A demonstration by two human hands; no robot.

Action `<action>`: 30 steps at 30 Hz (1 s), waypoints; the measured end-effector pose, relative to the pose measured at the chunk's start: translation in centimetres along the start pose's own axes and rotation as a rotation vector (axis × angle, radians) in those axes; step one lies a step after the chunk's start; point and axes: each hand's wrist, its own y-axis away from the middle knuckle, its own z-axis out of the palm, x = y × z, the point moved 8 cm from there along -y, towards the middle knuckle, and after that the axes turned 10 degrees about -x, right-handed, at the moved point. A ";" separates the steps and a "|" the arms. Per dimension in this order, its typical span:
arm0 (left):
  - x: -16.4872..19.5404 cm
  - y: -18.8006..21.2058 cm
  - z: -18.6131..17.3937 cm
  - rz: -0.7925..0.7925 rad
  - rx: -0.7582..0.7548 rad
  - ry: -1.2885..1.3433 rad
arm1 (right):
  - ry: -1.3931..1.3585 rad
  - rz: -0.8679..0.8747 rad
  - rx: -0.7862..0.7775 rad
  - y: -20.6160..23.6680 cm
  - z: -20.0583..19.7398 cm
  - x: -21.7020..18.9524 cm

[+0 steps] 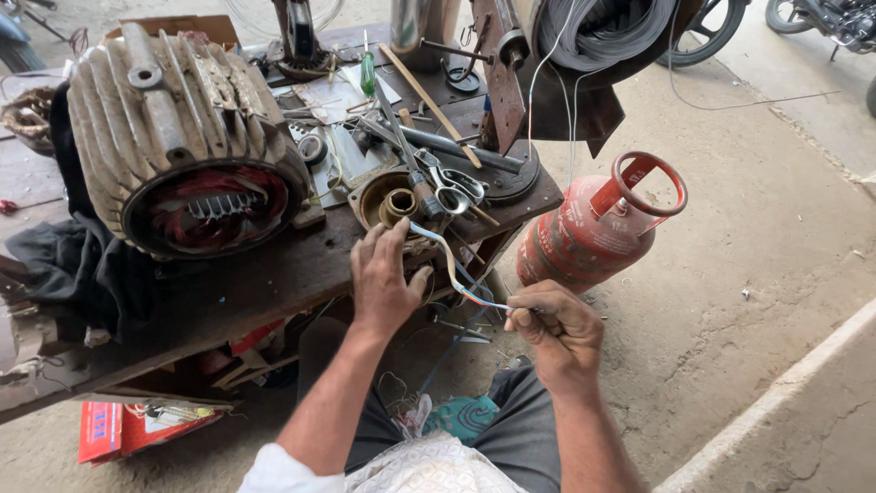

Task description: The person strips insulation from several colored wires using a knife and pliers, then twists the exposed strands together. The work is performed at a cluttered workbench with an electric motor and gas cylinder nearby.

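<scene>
My left hand (383, 274) rests on the front edge of the dark workbench (228, 292), fingers spread, pinching one end of a thin pale strip (449, 260) near a round brass-coloured part (394, 203). My right hand (557, 324) is off the bench to the right, fingers closed on the strip's other end. The strip curves between the two hands, with blue and red lines along it.
A big ribbed motor housing (178, 146) with red windings lies on the bench at left. Scissors (453, 187), screwdrivers and metal rods clutter the bench top. A red gas cylinder (593, 228) stands on the concrete floor at right. A wire coil (602, 32) hangs above.
</scene>
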 end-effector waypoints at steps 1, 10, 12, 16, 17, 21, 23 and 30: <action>-0.4 -0.3 0.1 -0.030 -0.020 0.013 | 0.013 0.024 -0.016 0.1 0.3 0.2; -1.7 -5.5 -0.9 0.134 -0.248 0.373 | -0.176 0.037 0.164 1.5 -3.8 1.1; -1.4 -7.4 -2.5 0.217 -0.252 0.305 | -0.225 0.041 0.161 1.7 -4.2 1.6; 0.2 -10.8 -5.2 0.409 -0.198 0.066 | -0.267 0.033 0.167 1.8 -4.6 2.0; 0.3 -11.7 -5.5 0.411 -0.191 0.055 | -0.279 0.018 0.156 1.8 -4.6 1.9; -0.5 -14.0 -5.6 0.348 -0.139 0.207 | -0.314 -0.013 0.098 2.5 -4.2 1.7; -1.0 -13.8 -5.4 0.365 -0.139 0.242 | -0.339 0.020 0.082 3.5 -4.0 2.3; -3.5 -7.1 -5.7 0.389 -0.016 0.252 | -0.437 0.194 0.112 7.4 -4.4 6.7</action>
